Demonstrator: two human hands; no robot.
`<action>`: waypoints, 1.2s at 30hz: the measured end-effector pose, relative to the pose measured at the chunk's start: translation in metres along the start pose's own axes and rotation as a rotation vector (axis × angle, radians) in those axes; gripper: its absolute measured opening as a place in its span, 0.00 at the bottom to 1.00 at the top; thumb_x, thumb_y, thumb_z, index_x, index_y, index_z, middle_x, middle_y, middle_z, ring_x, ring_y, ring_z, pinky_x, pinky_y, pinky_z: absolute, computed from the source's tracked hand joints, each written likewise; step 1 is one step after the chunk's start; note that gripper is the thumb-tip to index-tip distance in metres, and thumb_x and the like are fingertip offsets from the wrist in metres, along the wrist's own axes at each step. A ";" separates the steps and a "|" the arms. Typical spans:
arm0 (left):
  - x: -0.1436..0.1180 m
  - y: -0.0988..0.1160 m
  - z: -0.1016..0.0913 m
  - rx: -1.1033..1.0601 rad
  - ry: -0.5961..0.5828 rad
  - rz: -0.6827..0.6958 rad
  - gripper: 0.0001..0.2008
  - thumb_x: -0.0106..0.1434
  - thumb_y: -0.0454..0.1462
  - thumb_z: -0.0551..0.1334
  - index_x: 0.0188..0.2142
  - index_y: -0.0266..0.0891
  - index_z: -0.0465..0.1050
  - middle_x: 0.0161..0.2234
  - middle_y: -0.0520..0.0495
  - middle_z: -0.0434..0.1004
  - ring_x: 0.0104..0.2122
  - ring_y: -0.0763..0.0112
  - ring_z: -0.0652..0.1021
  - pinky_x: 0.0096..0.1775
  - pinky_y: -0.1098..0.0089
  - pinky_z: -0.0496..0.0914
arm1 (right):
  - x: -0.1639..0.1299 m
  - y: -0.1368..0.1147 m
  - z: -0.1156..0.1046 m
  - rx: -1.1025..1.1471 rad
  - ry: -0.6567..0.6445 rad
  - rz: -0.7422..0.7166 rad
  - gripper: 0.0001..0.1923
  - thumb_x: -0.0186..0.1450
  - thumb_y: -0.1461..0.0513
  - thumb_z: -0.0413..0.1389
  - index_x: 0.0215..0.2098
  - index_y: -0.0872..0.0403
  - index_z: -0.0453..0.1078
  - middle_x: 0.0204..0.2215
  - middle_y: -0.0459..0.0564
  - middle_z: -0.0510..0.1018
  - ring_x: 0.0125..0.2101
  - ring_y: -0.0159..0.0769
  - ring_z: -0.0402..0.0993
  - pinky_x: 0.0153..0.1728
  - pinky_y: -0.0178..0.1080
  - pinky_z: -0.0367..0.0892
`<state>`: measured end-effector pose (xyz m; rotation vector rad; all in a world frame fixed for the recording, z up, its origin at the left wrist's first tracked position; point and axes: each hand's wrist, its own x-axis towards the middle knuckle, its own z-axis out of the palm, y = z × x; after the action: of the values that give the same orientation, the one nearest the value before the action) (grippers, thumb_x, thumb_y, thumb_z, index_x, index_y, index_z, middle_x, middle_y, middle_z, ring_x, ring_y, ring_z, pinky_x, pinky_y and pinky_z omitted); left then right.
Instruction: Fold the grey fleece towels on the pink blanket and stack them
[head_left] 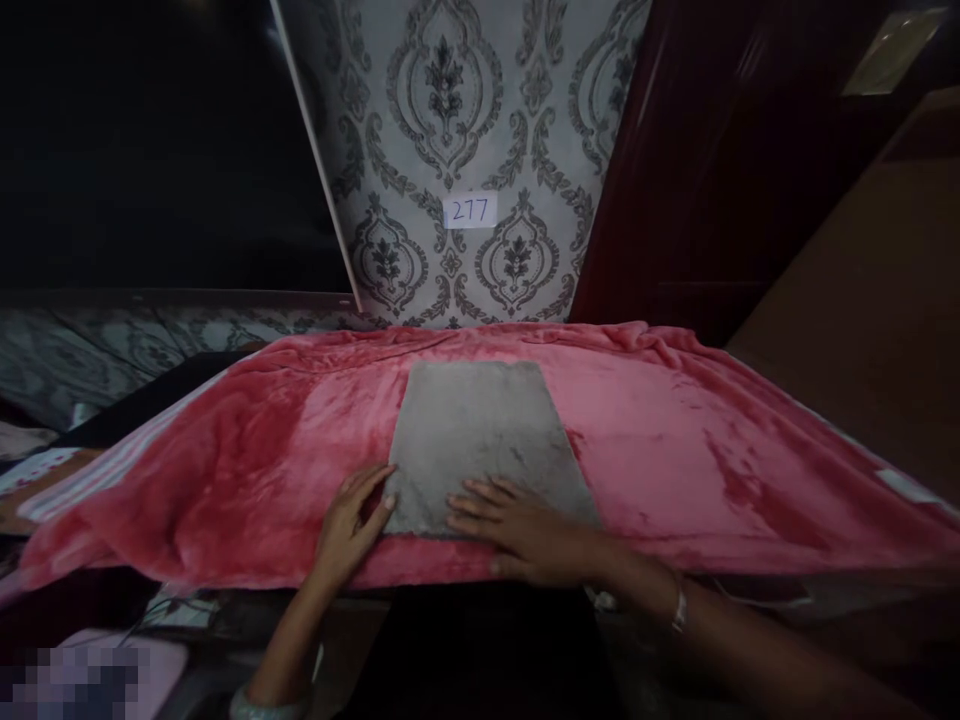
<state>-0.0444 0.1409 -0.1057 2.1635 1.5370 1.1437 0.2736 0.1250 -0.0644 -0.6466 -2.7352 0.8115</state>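
Resting flat, fingers spread, left hand [349,525] and right hand [525,530] on rectangular grey cloth [480,430] atop plush pink blanket [675,450]

Grey wallpaper [480,120] with a dark damask pattern covers the back wall, bearing a small white label [470,211] marked 277. A dark screen [150,140] leans at left; a dark red wooden door [712,160] stands at right. The light is dim.
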 end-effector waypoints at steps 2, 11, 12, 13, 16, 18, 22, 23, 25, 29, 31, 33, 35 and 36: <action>0.001 0.000 0.000 -0.007 -0.005 -0.003 0.25 0.65 0.53 0.57 0.53 0.42 0.77 0.51 0.42 0.80 0.53 0.56 0.77 0.57 0.53 0.70 | -0.013 -0.015 0.002 0.178 0.024 -0.051 0.32 0.72 0.41 0.47 0.71 0.41 0.55 0.69 0.47 0.56 0.71 0.44 0.41 0.69 0.51 0.33; 0.003 0.009 -0.010 -0.228 0.010 -0.219 0.30 0.63 0.56 0.59 0.53 0.38 0.77 0.54 0.39 0.78 0.56 0.53 0.76 0.60 0.52 0.67 | -0.013 0.097 -0.074 -0.087 0.514 0.234 0.40 0.72 0.37 0.38 0.72 0.50 0.53 0.70 0.54 0.53 0.71 0.47 0.40 0.69 0.57 0.39; 0.004 0.010 -0.010 -0.238 0.011 -0.230 0.30 0.62 0.56 0.59 0.53 0.38 0.77 0.54 0.39 0.78 0.56 0.53 0.76 0.60 0.52 0.67 | -0.007 0.114 -0.081 -0.144 0.502 0.276 0.42 0.71 0.37 0.37 0.73 0.52 0.52 0.71 0.55 0.52 0.71 0.48 0.38 0.69 0.58 0.38; 0.004 0.011 -0.011 -0.238 0.012 -0.233 0.29 0.62 0.56 0.60 0.52 0.38 0.77 0.54 0.39 0.78 0.55 0.53 0.76 0.60 0.52 0.67 | -0.002 0.128 -0.087 -0.187 0.482 0.318 0.43 0.71 0.37 0.36 0.73 0.54 0.51 0.71 0.57 0.50 0.71 0.49 0.37 0.69 0.58 0.38; 0.004 0.010 -0.010 -0.222 0.016 -0.213 0.27 0.62 0.55 0.61 0.50 0.40 0.78 0.53 0.40 0.79 0.55 0.54 0.76 0.59 0.53 0.68 | 0.015 0.155 -0.093 -0.254 0.378 0.385 0.41 0.73 0.39 0.35 0.73 0.56 0.49 0.72 0.58 0.47 0.71 0.48 0.38 0.69 0.56 0.38; 0.004 0.009 -0.009 -0.210 0.016 -0.192 0.26 0.62 0.55 0.61 0.49 0.40 0.79 0.52 0.40 0.79 0.54 0.55 0.77 0.58 0.53 0.69 | 0.022 0.160 -0.089 -0.294 0.301 0.383 0.38 0.74 0.41 0.36 0.73 0.52 0.49 0.72 0.56 0.46 0.71 0.48 0.39 0.69 0.55 0.40; 0.004 0.007 -0.009 -0.170 0.018 -0.186 0.26 0.62 0.56 0.61 0.48 0.40 0.79 0.50 0.40 0.80 0.52 0.55 0.79 0.57 0.53 0.71 | 0.025 0.155 -0.083 -0.365 0.209 0.397 0.35 0.74 0.43 0.41 0.74 0.47 0.47 0.73 0.53 0.43 0.71 0.50 0.38 0.68 0.57 0.42; 0.004 0.007 -0.009 -0.163 0.015 -0.189 0.26 0.62 0.56 0.61 0.48 0.40 0.79 0.50 0.40 0.80 0.52 0.55 0.79 0.57 0.53 0.71 | 0.025 0.152 -0.083 -0.367 0.193 0.409 0.34 0.75 0.44 0.41 0.74 0.47 0.46 0.73 0.53 0.42 0.71 0.50 0.38 0.68 0.57 0.42; 0.004 0.008 -0.009 -0.157 0.005 -0.191 0.26 0.62 0.55 0.61 0.49 0.40 0.79 0.50 0.40 0.80 0.52 0.55 0.78 0.57 0.54 0.71 | 0.022 0.145 -0.082 -0.361 0.165 0.424 0.33 0.75 0.45 0.42 0.74 0.47 0.46 0.73 0.54 0.41 0.71 0.51 0.36 0.68 0.58 0.40; 0.004 0.009 -0.010 -0.155 0.004 -0.188 0.27 0.61 0.56 0.61 0.49 0.40 0.79 0.51 0.39 0.80 0.52 0.54 0.78 0.57 0.53 0.71 | 0.007 0.117 -0.066 -0.323 0.136 0.331 0.32 0.75 0.45 0.43 0.74 0.45 0.46 0.73 0.51 0.40 0.71 0.50 0.31 0.68 0.59 0.36; 0.004 0.008 -0.010 -0.156 0.004 -0.184 0.28 0.61 0.57 0.61 0.49 0.40 0.79 0.50 0.40 0.80 0.52 0.54 0.78 0.56 0.53 0.71 | -0.006 0.093 -0.050 -0.280 0.102 0.238 0.32 0.75 0.46 0.44 0.73 0.44 0.47 0.73 0.49 0.40 0.71 0.48 0.28 0.68 0.59 0.34; 0.005 0.007 -0.009 -0.156 0.003 -0.180 0.28 0.61 0.57 0.60 0.49 0.40 0.79 0.50 0.40 0.80 0.51 0.54 0.78 0.56 0.53 0.72 | -0.021 0.062 -0.033 -0.203 0.053 0.165 0.32 0.75 0.46 0.45 0.73 0.44 0.47 0.73 0.48 0.41 0.71 0.47 0.28 0.68 0.58 0.33; 0.004 0.006 -0.009 -0.155 0.002 -0.173 0.28 0.62 0.57 0.61 0.49 0.40 0.79 0.50 0.40 0.80 0.52 0.53 0.78 0.56 0.52 0.71 | -0.036 0.028 -0.023 -0.084 0.017 0.125 0.33 0.74 0.45 0.46 0.73 0.42 0.47 0.72 0.46 0.42 0.71 0.45 0.29 0.69 0.57 0.31; 0.004 0.005 -0.009 -0.157 0.005 -0.169 0.27 0.62 0.57 0.61 0.50 0.40 0.79 0.51 0.40 0.80 0.52 0.53 0.78 0.57 0.52 0.71 | -0.042 0.012 -0.021 -0.007 0.000 0.106 0.33 0.73 0.44 0.47 0.73 0.38 0.47 0.72 0.44 0.44 0.71 0.43 0.31 0.69 0.55 0.30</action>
<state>-0.0469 0.1405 -0.0955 1.8935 1.5429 1.1722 0.3215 0.1241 -0.0577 -0.7984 -2.7243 0.8255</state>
